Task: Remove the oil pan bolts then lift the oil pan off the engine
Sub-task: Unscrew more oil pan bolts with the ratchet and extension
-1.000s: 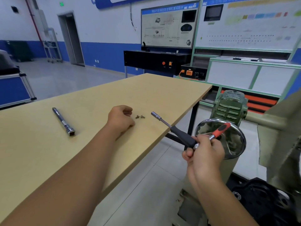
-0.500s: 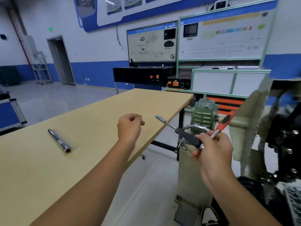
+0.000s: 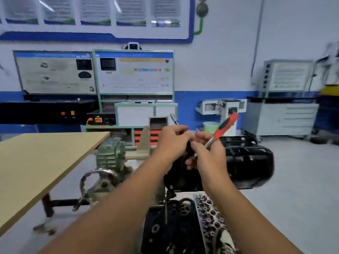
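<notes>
Both hands meet in front of me above the engine. My right hand (image 3: 207, 153) grips a ratchet wrench (image 3: 222, 130) with a red and black handle that points up to the right. My left hand (image 3: 174, 142) curls round the wrench's extension bar (image 3: 173, 119), whose tip sticks up behind the fingers. The black oil pan (image 3: 247, 158) sits on top of the engine (image 3: 183, 226), just behind and to the right of my hands. The engine's lower part shows bolt holes and metal parts at the bottom of the view.
A wooden table (image 3: 45, 162) stands to the left. The engine stand's green gearbox (image 3: 110, 154) and chrome handwheel (image 3: 97, 182) are between the table and the engine. Training boards, cabinets and a blue-striped wall are at the back. Grey floor lies to the right.
My view swung right from the table to the engine. My left hand left the table and the bolts there and joined my right hand on the wrench.
</notes>
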A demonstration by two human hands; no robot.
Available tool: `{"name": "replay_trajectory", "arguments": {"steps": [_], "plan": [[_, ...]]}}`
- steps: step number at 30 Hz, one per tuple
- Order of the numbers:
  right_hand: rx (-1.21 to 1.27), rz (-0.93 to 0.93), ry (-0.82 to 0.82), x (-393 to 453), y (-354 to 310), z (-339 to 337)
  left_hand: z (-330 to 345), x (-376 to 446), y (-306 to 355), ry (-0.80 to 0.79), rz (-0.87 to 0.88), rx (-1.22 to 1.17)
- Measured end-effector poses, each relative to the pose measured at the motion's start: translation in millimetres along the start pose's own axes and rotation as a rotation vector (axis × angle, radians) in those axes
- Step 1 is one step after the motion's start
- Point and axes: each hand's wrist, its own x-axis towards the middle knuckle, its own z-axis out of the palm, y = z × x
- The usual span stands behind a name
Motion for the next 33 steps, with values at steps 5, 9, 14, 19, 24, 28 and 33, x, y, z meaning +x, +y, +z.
{"name": "replay_trajectory", "arguments": {"steps": [5,9,14,19,24,28,33], "plan": [[-0.056,0.009,0.101,25.3,-23.8,-100.1,96.5,30.3,20.8,-0.336,0.248,0.284],[-0.186,0.059,0.327,50.8,-31.0,-162.3,131.5,73.8,23.5,-0.518,0.222,0.364],[-0.331,0.020,0.494,71.2,-37.2,-214.3,172.2,122.8,7.4,-0.354,0.097,0.408],[-0.364,-0.007,0.541,75.0,-31.0,-220.9,210.1,153.7,-10.0,-0.545,0.096,0.514],[-0.405,-0.001,0.519,81.6,-20.4,-210.9,209.3,171.3,-26.7,-0.535,0.070,0.453],[-0.468,-0.035,0.537,87.4,-27.1,-202.4,204.2,168.8,-27.8,-0.633,0.111,0.456],[-0.576,0.004,0.549,103.9,-40.7,-192.0,198.5,168.9,-25.6,-0.704,0.081,0.517]]}}
